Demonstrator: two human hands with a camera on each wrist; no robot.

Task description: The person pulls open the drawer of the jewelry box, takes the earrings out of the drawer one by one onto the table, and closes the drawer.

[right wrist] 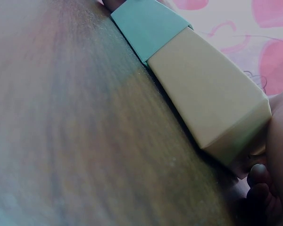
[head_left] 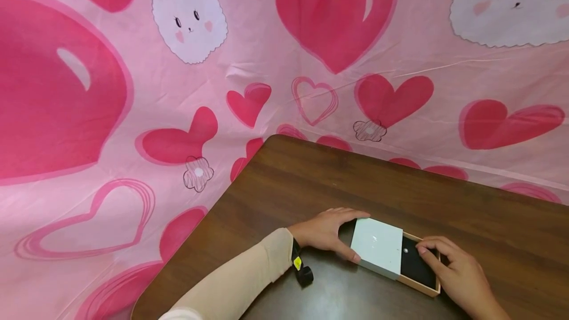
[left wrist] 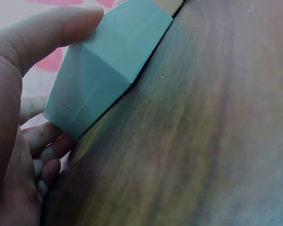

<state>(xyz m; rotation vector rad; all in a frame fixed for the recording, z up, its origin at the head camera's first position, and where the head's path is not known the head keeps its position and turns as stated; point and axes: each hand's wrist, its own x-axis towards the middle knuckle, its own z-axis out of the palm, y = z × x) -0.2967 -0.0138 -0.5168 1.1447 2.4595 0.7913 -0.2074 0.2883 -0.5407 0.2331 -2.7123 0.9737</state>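
A shallow box lies on the brown table, its pale mint sleeve (head_left: 377,247) partly off a tan inner tray (head_left: 418,284). Inside the exposed part of the tray is a flat black item (head_left: 415,264) with a small light round mark. My left hand (head_left: 331,228) holds the sleeve at its left end, thumb on the near side and fingers on the far side. At the tray's right end, my right hand (head_left: 458,270) grips around the far corner, thumb and index fingertips over the black item. In the right wrist view, the other fingers (right wrist: 259,190) curl beside the tray's end.
The wooden table (head_left: 311,177) has a rounded corner at the back left. Behind and to the left hangs a pink cloth (head_left: 258,33) with hearts and rabbit faces. A black strap (head_left: 304,275) with a yellow tag circles the left wrist.
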